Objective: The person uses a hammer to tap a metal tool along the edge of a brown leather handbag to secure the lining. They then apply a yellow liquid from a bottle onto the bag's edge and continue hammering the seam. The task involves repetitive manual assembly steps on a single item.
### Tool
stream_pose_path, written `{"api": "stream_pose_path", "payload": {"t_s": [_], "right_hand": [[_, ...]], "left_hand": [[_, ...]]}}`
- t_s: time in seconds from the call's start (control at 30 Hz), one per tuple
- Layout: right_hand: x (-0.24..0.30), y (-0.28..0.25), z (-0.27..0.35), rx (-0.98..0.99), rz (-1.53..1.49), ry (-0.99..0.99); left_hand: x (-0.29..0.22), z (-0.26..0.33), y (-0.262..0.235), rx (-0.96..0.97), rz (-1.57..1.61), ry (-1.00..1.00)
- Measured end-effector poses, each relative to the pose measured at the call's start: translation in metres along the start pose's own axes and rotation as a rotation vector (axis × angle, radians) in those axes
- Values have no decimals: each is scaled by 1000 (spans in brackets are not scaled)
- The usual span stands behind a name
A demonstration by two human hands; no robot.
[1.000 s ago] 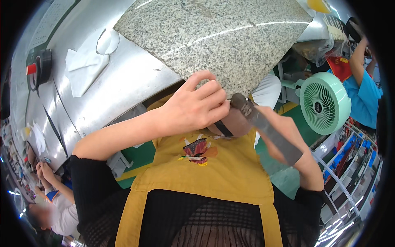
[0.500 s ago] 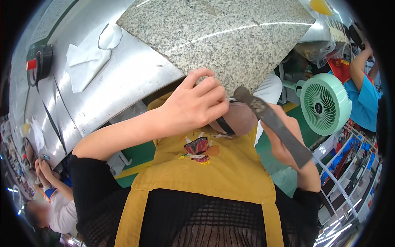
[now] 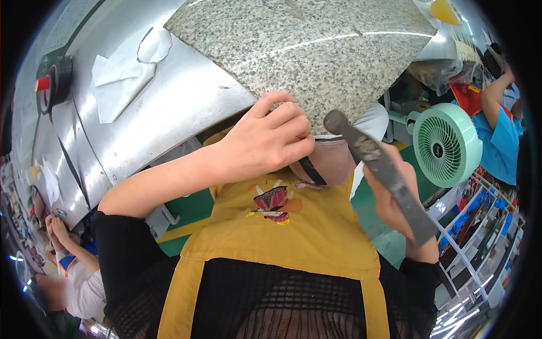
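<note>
Hammer (image 3: 389,176) in R fingers (image 3: 379,195) | farther from L fingers (image 3: 296,149) | vs prev

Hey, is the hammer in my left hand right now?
No, your right hand grips the hammer, and your left hand is apart from it.

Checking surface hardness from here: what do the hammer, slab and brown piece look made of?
Hammer: probably steel, dull; dark grey, scuffed near the head. Slab: likely granite, polished; speckled, with a light streak. Brown piece: leather or imitation, unclear which; smooth, matte, softly curved.
</note>
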State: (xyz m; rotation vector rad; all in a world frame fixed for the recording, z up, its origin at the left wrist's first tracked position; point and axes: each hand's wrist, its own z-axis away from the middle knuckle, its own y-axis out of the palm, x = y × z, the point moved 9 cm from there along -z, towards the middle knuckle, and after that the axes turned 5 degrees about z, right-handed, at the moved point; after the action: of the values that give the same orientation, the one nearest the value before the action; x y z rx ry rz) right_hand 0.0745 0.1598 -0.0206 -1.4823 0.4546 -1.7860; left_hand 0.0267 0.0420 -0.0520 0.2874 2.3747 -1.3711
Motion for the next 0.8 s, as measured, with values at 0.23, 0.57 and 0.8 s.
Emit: {"api": "stream_pose_path", "payload": {"t_s": [0.23,0.57,0.8], "right_hand": [[0,3,-4,51,-24,38],[2,10,-4,55,1,-27],[8,22,-6,95,98,-68]], "left_hand": [[-3,1,1,-18,-62,36],[11,2,-2,-26,87,-102],[4,3,-2,-46,11,-39]]}}
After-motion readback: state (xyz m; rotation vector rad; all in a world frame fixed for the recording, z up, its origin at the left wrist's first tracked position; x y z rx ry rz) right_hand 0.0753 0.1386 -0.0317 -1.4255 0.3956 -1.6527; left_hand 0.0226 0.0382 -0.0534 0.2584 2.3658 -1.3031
